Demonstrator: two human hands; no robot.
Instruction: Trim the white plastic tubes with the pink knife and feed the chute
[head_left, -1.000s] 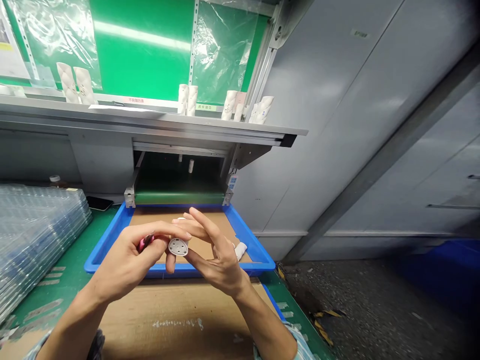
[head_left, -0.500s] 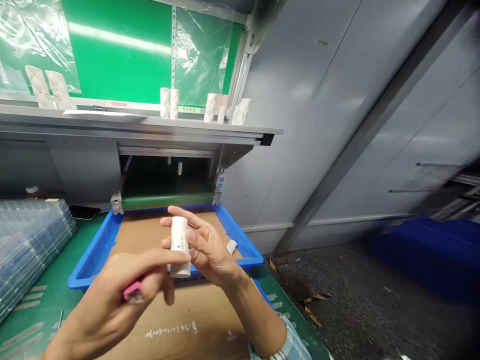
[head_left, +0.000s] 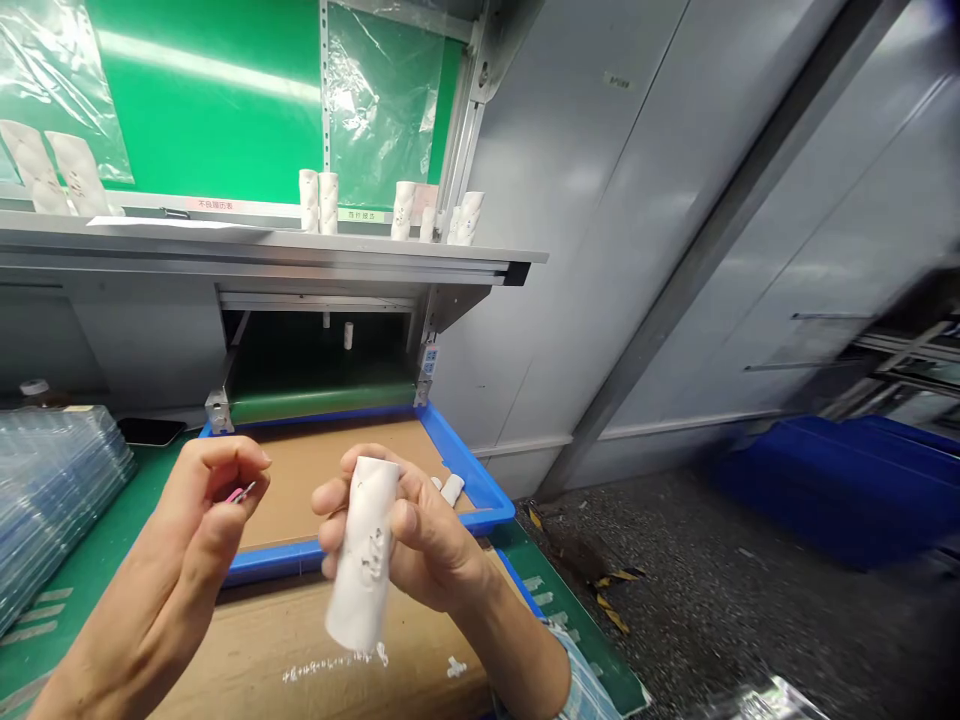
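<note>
My right hand (head_left: 420, 535) is closed around a white plastic cylinder (head_left: 364, 555), which is tilted with its lower end toward me. My left hand (head_left: 199, 510) is to the left of it and pinches a small pink tool (head_left: 240, 492) between thumb and fingers. Both hands hover over a brown cardboard sheet (head_left: 292, 640) at the front of the bench. Behind them lies a blue tray (head_left: 469, 475) lined with cardboard, with a small white part (head_left: 451, 489) at its right side.
A stack of clear plastic trays (head_left: 52, 490) stands at the left. A grey shelf (head_left: 300, 250) carries several white cylinders (head_left: 319, 200). A green conveyor belt (head_left: 315, 400) ends at the blue tray. Blue bins (head_left: 840, 480) sit on the floor to the right.
My right hand turned the white cylinder from end-on to side-on and tilted it toward me. My left hand moved away to the left with the pink tool. The view swung right.
</note>
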